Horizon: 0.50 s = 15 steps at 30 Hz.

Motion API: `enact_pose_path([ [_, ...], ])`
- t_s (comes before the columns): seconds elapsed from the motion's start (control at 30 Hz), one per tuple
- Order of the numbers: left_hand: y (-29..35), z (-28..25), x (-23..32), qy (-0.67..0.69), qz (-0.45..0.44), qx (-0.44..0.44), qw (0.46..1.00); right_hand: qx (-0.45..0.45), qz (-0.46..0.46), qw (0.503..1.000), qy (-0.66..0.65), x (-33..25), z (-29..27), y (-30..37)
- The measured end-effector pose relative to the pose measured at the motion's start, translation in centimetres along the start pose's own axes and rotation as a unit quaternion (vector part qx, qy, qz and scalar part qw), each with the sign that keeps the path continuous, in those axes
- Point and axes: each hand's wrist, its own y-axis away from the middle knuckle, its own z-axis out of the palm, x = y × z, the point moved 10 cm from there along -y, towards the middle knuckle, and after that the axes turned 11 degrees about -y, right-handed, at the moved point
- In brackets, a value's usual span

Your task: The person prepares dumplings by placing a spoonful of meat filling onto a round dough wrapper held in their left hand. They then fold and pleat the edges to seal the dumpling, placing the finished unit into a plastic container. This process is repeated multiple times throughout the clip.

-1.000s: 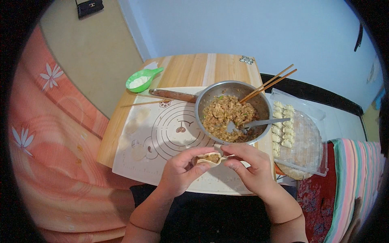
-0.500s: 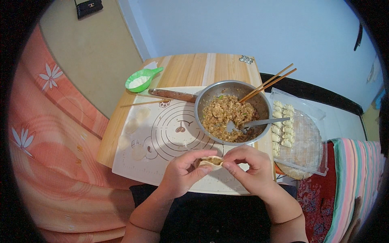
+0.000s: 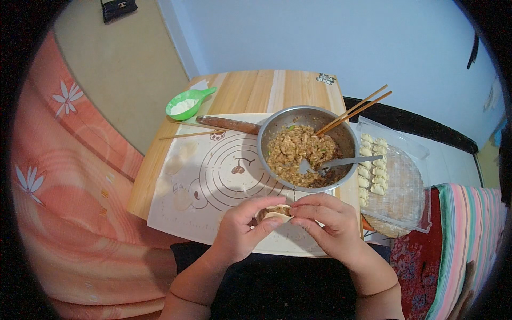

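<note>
Between my two hands, over the near edge of a white printed pastry mat (image 3: 176, 213), is a dumpling (image 3: 277, 214) folded part-way, its brown filling showing at the top. My left hand (image 3: 246, 224) cups it from the left, thumb on the near side. At its right end, the thumb and fingers of my right hand (image 3: 325, 221) pinch the wrapper edge. Just beyond stands a steel bowl (image 3: 260, 154) of chopped filling (image 3: 298, 149). A grey-handled spoon (image 3: 352, 161) and a pair of chopsticks (image 3: 357, 109) rest in it.
A rolling pin (image 3: 229, 124) lies left of the bowl, with thin sticks (image 3: 192, 134) nearby. Round wrappers (image 3: 184, 200) lie on the mat's left. A green scoop (image 3: 189, 105) holds white flour. Right of the table, a clear tray (image 3: 424, 213) carries rows of finished dumplings (image 3: 378, 173).
My right fingers have shifted slightly left along the dumpling's edge, pinching its right end further in. My left hand has barely moved.
</note>
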Motion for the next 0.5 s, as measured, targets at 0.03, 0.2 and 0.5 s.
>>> enact_pose_path([
  [0.03, 0.1, 0.2, 0.0, -0.005, -0.004, -0.017, 1.000, -0.006, 0.001, 1.000, 0.003, 0.0, 0.1, 0.0],
  [0.2, 0.2, 0.5, 0.3, -0.027, 0.004, -0.053, 0.998, -0.018, -0.002, 1.000, 0.003, -0.1, 0.1, 0.0],
  [0.5, 0.3, 0.6, 0.8, -0.005, 0.003, -0.044, 0.999, 0.038, 0.108, 0.990, -0.088, 1.8, -0.4, 0.8],
])
